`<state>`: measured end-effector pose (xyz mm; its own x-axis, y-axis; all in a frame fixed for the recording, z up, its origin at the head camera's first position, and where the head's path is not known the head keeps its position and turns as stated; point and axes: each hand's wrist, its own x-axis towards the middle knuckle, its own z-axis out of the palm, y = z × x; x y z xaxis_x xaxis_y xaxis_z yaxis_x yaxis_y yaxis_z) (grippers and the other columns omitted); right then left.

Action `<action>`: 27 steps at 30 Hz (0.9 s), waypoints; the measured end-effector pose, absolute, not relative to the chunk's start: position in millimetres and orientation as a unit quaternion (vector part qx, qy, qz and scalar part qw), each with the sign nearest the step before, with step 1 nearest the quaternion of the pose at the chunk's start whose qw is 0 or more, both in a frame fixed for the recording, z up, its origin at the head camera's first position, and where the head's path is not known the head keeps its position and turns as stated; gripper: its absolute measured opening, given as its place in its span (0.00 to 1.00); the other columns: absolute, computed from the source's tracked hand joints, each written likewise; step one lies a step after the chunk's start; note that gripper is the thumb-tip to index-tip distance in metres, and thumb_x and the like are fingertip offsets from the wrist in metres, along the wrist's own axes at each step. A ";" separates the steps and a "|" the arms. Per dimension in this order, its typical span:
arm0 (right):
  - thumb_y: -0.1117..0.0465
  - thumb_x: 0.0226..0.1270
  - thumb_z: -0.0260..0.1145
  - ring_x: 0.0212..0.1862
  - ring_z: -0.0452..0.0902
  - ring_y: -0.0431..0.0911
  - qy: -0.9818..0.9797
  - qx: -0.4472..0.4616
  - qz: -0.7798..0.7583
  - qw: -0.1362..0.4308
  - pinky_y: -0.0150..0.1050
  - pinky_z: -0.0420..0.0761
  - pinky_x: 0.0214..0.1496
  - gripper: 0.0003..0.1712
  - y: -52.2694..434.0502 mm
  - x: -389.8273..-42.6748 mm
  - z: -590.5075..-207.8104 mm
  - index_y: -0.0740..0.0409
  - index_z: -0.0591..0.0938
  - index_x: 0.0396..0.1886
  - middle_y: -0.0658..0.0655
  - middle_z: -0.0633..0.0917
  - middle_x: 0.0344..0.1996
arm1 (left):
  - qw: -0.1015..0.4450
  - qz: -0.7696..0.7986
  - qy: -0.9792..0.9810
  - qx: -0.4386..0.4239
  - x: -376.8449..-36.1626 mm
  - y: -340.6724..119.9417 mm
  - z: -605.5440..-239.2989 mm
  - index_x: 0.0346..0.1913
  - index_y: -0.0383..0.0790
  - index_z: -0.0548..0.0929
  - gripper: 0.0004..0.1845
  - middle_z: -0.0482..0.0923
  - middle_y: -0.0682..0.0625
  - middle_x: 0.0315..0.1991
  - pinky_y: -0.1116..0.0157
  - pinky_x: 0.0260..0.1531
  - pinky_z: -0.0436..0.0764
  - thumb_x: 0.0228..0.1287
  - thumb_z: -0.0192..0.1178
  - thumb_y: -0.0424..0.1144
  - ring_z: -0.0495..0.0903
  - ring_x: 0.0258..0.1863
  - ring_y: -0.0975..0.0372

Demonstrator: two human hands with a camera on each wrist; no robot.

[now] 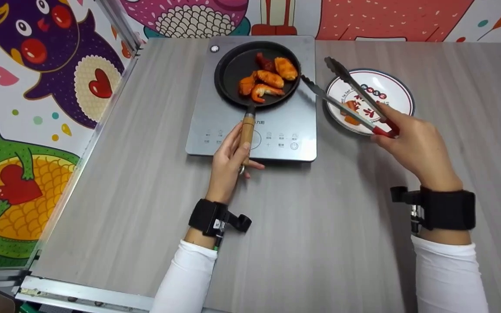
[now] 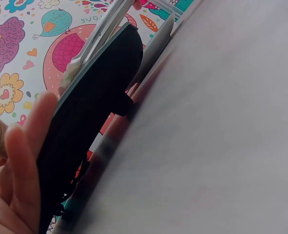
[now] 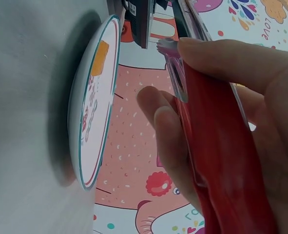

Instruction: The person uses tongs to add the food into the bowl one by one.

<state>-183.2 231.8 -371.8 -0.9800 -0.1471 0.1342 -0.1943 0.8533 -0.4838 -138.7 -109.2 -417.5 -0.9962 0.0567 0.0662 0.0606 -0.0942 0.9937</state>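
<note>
A black frying pan (image 1: 237, 69) sits on a grey induction cooktop (image 1: 215, 117) and holds a shrimp (image 1: 265, 91) and several orange fried pieces (image 1: 285, 68). My left hand (image 1: 232, 154) holds the pan's wooden handle (image 1: 246, 128). In the left wrist view the dark pan (image 2: 95, 107) fills the middle beside my fingers (image 2: 22, 161). My right hand (image 1: 413, 141) grips red-handled metal tongs (image 1: 346, 93), their arms spread apart above a white patterned plate (image 1: 392, 89). One orange piece (image 1: 352, 118) lies on the plate. The right wrist view shows the tongs' red grip (image 3: 217, 146) and the plate (image 3: 92, 122) edge-on.
The cooktop and plate stand on a grey wood-grain table (image 1: 320, 226). A metal rail (image 1: 85, 148) runs along the table's left edge, with a colourful cartoon wall (image 1: 37, 87) behind it and along the back.
</note>
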 end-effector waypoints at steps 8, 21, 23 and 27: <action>0.57 0.54 0.66 0.38 0.70 0.60 -0.963 0.086 0.250 0.046 0.52 0.66 0.36 0.35 245.0 -182.4 -371.3 0.47 0.68 0.63 0.69 0.77 0.44 | 0.001 -0.739 -0.672 -0.045 -138.7 -109.1 -417.9 0.69 0.46 0.53 0.31 0.57 0.51 0.66 0.53 0.11 0.74 0.65 0.50 0.43 0.80 0.26 0.44; 0.51 0.54 0.66 0.33 0.68 0.52 -0.971 0.074 0.221 -0.047 0.41 0.64 0.26 0.32 278.6 -176.2 -369.0 0.51 0.71 0.59 0.61 0.78 0.30 | 0.006 -0.742 -0.669 -0.046 -138.6 -109.0 -416.9 0.69 0.45 0.53 0.31 0.57 0.51 0.65 0.52 0.11 0.73 0.66 0.50 0.42 0.80 0.25 0.43; 0.53 0.54 0.67 0.32 0.68 0.51 -0.972 0.078 0.216 -0.053 0.40 0.64 0.25 0.30 282.9 -175.0 -368.7 0.50 0.72 0.58 0.58 0.78 0.28 | 0.006 -0.742 -0.669 -0.046 -138.2 -109.0 -416.7 0.69 0.45 0.54 0.30 0.57 0.50 0.65 0.52 0.11 0.73 0.65 0.50 0.42 0.80 0.25 0.43; 0.55 0.54 0.67 0.31 0.70 0.51 -0.972 0.071 0.209 -0.075 0.39 0.66 0.25 0.31 288.9 -173.6 -368.5 0.50 0.71 0.60 0.58 0.79 0.28 | 0.006 -0.742 -0.668 -0.046 -137.8 -108.8 -416.3 0.69 0.45 0.54 0.30 0.57 0.50 0.65 0.52 0.12 0.73 0.66 0.50 0.42 0.80 0.25 0.43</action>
<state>-173.6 288.9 -368.5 -0.9786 -0.1696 -0.1169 -0.1065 0.9024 -0.4175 -137.8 -108.8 -416.3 -0.9958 0.0526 0.0752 0.0693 -0.1062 0.9919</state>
